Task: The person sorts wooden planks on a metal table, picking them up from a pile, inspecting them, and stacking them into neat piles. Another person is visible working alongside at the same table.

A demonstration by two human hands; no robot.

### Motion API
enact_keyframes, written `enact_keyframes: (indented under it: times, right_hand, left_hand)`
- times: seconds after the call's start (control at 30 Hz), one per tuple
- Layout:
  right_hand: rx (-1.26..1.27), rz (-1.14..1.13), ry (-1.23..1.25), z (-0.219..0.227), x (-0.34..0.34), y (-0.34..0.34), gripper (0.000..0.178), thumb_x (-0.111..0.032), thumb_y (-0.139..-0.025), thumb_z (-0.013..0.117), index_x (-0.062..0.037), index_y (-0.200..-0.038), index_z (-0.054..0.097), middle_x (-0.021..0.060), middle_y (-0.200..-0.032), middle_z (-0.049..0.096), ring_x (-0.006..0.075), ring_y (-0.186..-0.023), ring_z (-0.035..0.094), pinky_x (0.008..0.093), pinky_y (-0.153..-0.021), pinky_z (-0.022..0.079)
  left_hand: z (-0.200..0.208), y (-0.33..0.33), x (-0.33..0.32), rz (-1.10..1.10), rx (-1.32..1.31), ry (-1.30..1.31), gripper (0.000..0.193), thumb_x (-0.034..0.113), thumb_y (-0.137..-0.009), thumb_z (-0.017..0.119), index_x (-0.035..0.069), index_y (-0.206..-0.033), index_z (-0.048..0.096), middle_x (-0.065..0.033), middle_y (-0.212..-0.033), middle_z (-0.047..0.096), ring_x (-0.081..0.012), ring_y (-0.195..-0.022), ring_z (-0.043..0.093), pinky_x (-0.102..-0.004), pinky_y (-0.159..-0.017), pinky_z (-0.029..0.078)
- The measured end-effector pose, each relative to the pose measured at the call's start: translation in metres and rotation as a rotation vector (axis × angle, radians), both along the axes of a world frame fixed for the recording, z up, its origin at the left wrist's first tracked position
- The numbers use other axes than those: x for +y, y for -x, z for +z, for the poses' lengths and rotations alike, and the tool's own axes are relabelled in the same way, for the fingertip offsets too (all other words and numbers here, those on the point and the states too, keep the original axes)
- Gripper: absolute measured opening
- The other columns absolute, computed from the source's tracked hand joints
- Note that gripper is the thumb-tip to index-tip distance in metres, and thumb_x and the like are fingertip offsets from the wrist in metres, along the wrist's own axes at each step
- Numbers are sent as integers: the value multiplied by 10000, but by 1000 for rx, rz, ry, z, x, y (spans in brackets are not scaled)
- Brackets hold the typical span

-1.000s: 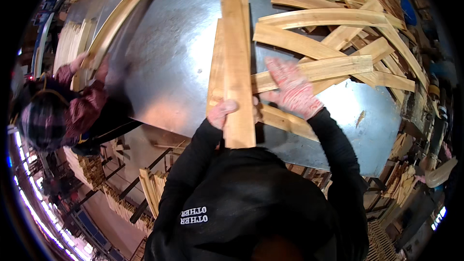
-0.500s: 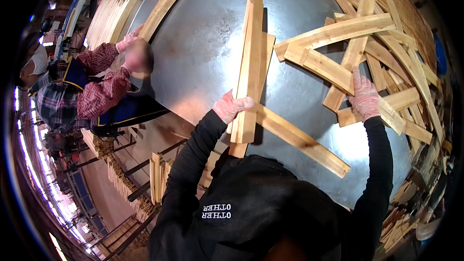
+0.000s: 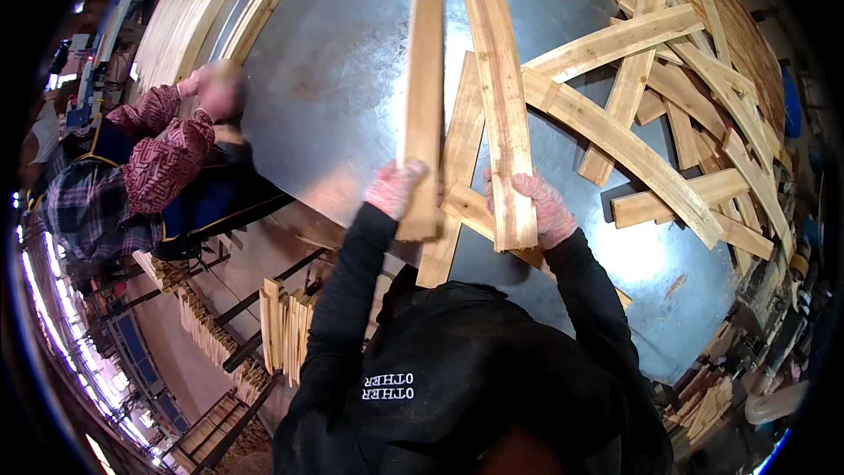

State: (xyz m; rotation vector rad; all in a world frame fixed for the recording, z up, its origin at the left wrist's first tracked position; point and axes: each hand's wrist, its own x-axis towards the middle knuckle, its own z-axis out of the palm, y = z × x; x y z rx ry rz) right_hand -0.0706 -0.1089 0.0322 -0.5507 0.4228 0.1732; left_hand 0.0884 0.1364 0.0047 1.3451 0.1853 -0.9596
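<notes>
My left hand (image 3: 396, 190), in a red-and-white glove, is closed around the lower end of a long wooden board (image 3: 422, 97). To its right, my gloved right hand (image 3: 545, 208) grips a second wooden board (image 3: 499, 97) near its near end, fingers on one edge and thumb on the face. Both boards point away from me above the metal table (image 3: 343, 79). Between and beneath them lies a slanting board (image 3: 463, 127). Another board (image 3: 466, 204) crosses there, partly hidden by the right-hand board and my right hand.
Loose boards (image 3: 629, 97) lie criss-crossed on the table's right side, including a long curved one (image 3: 624, 145). At the left, a co-worker (image 3: 105, 185) in pink gloves stands by a board (image 3: 264, 4) and stacked strips (image 3: 180, 31). More wood stands on racks (image 3: 286, 325) below.
My right hand has left the pile and moved left, now gripping a board beside the left one. The left-hand board has shifted left. The curved board lies lower right. The co-worker's hands moved left.
</notes>
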Motion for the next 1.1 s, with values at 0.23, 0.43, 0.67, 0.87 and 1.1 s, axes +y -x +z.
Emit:
enact_keyframes:
  times: [0.23, 0.43, 0.67, 0.87, 1.1]
  right_hand:
    - [45, 52, 933, -30, 8, -32, 599, -421, -997, 563, 35, -1372, 460, 141, -1273, 590, 237, -1114, 615, 336, -951, 508]
    - [220, 5, 752, -2, 17, -75, 510, -67, -936, 463, -7, -1441, 434, 218, -1408, 512, 329, -1341, 472, 368, -1108, 404]
    - [-470, 111, 1870, -3, 31, -95, 450, -203, -1065, 350, 2, -1463, 398, 212, -1343, 565, 337, -1257, 545, 406, -1049, 445]
    - [173, -32, 1294, -7, -8, -71, 538, -320, -1010, 541, 10, -1429, 464, 204, -1340, 592, 306, -1272, 545, 355, -1053, 419]
    - [151, -10, 1374, -5, 3, -49, 434, -172, -977, 601, -6, -1372, 533, 193, -1235, 646, 311, -1169, 613, 362, -998, 474]
  left_hand:
    - [43, 1, -4, -69, -1064, -540, 756, 303, -847, 767, -38, -1425, 420, -204, -1336, 518, -292, -1201, 530, -386, -918, 526]
    - [29, 37, -37, -215, 116, 120, 778, 203, -855, 730, -2, -1488, 328, -150, -1143, 647, -228, -941, 646, -326, -727, 563]
    - [8, 25, -41, -143, 350, 482, 506, 160, -851, 709, -3, -1292, 520, -159, -1028, 676, -300, -878, 700, -424, -722, 610]
    - [39, -74, -27, -64, 103, 103, 491, 65, -805, 707, 32, -1255, 514, -142, -967, 661, -297, -802, 689, -410, -518, 602]
    - [67, -225, -8, -610, -528, -1299, 480, 420, -822, 600, 38, -1103, 677, -180, -993, 722, -317, -971, 708, -400, -830, 562]
